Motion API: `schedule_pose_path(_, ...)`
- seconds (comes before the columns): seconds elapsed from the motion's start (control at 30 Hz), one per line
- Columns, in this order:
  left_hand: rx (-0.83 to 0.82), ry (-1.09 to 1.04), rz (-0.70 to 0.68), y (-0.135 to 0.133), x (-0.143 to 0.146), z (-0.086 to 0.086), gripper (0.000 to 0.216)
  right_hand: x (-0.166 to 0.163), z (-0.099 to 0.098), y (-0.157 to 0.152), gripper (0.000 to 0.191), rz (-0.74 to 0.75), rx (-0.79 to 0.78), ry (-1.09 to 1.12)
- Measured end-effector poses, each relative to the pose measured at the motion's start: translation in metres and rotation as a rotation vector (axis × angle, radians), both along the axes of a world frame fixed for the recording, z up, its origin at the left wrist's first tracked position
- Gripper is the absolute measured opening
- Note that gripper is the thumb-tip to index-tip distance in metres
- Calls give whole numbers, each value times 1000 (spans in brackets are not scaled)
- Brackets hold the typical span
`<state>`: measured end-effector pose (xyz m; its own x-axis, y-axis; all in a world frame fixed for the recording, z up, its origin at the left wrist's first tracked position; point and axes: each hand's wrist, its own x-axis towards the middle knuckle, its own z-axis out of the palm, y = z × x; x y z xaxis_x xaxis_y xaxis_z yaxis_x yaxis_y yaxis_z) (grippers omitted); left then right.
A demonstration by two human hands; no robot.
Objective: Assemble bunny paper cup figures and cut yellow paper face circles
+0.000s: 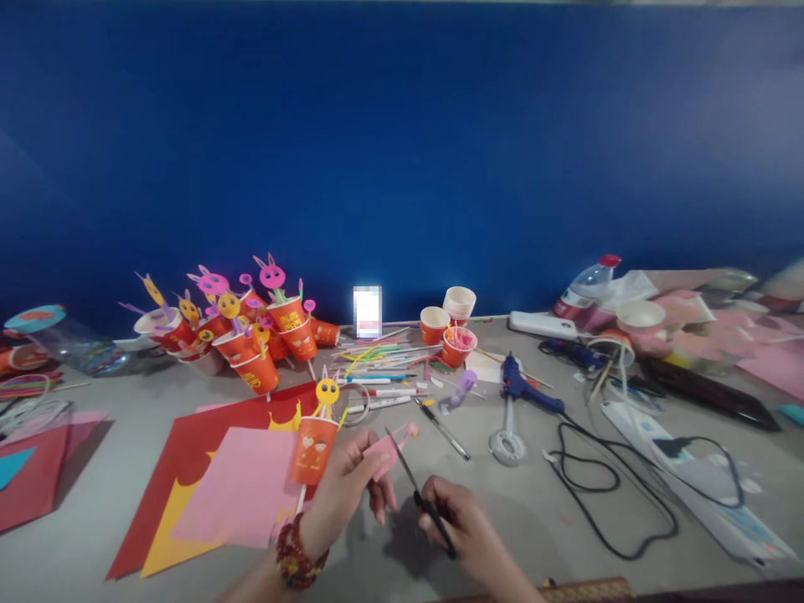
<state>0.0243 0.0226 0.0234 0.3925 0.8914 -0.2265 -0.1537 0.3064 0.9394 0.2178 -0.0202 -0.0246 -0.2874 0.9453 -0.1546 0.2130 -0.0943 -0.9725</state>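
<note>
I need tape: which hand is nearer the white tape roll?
Right. The right hand, holding scissors, is just left of the tape roll, nearer the camera; the left hand is farther left.

Left grip [348, 479] pinches, right grip [463, 515] curls — apparently tightly — forearms [502, 571] angled inward.

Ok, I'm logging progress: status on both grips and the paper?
Left grip pinching pink paper piece. Right grip holding scissors at paper's edge. Orange cup beside left grip.
</note>
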Motion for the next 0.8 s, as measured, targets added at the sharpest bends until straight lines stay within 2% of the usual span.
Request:
schedule_pose_path(0.17, 13, 25, -16, 2, -3, 1, 31, 1, 1, -1, 56, -9, 18, -21)
schedule_pose_path(0.37, 46, 39, 3, 4, -3, 7, 33, 0, 9, -4, 46, -18, -62, 50)
schedule_pose_path(0.47, 54, 59, -37, 5, -5, 8, 34, 1, 11, -4, 43, -12, -80, 49)
schedule_pose_path(0.63, 56, 71, -148, 6, -10, 4, 32, 4, 9, -1, 49, 32, -14, 24)
schedule_pose_path(0.8, 55, 96, -145, 6, -12, 5, 33, 5, 6, -1, 53, 33, 5, 13)
